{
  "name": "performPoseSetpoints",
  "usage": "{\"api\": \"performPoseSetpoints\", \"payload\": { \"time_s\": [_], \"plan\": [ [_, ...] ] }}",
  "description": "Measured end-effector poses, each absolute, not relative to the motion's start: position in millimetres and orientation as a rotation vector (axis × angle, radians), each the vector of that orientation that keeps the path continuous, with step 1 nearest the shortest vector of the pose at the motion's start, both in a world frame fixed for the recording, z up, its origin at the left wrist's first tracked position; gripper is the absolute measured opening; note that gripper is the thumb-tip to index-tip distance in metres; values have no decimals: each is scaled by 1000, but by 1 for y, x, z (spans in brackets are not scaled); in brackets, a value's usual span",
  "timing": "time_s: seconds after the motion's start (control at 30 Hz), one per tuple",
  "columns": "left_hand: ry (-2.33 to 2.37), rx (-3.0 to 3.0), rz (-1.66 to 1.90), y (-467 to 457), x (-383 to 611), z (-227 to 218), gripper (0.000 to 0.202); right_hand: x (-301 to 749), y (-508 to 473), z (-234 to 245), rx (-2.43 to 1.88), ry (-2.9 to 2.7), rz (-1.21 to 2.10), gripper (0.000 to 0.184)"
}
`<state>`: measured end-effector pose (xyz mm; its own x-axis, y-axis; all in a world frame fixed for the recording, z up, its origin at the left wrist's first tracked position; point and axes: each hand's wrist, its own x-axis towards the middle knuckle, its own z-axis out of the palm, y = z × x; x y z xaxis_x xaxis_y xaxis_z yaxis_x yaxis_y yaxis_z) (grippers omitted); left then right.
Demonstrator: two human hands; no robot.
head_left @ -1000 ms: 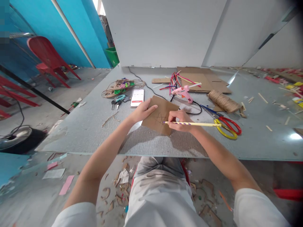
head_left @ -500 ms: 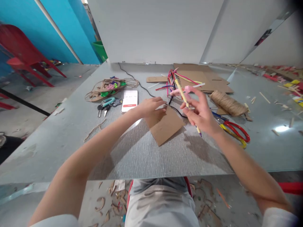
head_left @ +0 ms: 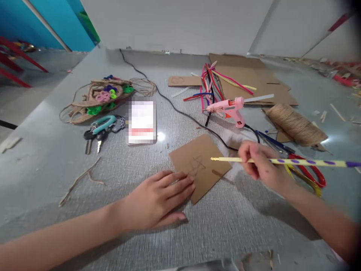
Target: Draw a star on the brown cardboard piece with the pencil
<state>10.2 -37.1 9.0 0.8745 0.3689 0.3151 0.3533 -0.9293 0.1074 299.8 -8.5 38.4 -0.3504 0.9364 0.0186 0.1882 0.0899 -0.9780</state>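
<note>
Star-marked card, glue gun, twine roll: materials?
Star-marked card: probably cardboard, matte; plain brown, flat and stiff-looking with straight edges.
Glue gun: body likely moulded plastic, fairly smooth; uniform pink colour and rounded shape suggest it.
Twine roll: likely plant fibre, maybe jute, rough and dull; tan strands wound side by side. Exact fibre unclear.

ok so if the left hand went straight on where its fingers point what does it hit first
The cardboard, which the left hand already seems to touch; past that, probably the right hand, though the pencil may come sooner, its height being unclear.
</note>
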Motion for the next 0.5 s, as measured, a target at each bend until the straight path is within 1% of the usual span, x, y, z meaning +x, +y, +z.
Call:
{"api": "performPoseSetpoints", "payload": {
  "time_s": [0.1, 0.2, 0.3, 0.37, 0.5],
  "plan": [
    [617, 2976, 549, -36, 5, 5, 39, 281, -8, 48, -1245, -1758, 1423, 37],
    [711, 2967, 632, -36, 4, 4, 35, 263, -4, 52, -1305, -1861, 1407, 29],
    [846, 2892, 690, -38, 5, 1, 31, 248, 1, 41, -1291, -1833, 1344, 10],
    [871, 2849, 704, -40, 5, 1, 30, 241, 3, 28, -1319, -1764, 1251, 14],
    [839, 2831, 685, -38, 4, 2, 34, 239, 5, 9, -1330, -1868, 1100, 13]
  ]
}}
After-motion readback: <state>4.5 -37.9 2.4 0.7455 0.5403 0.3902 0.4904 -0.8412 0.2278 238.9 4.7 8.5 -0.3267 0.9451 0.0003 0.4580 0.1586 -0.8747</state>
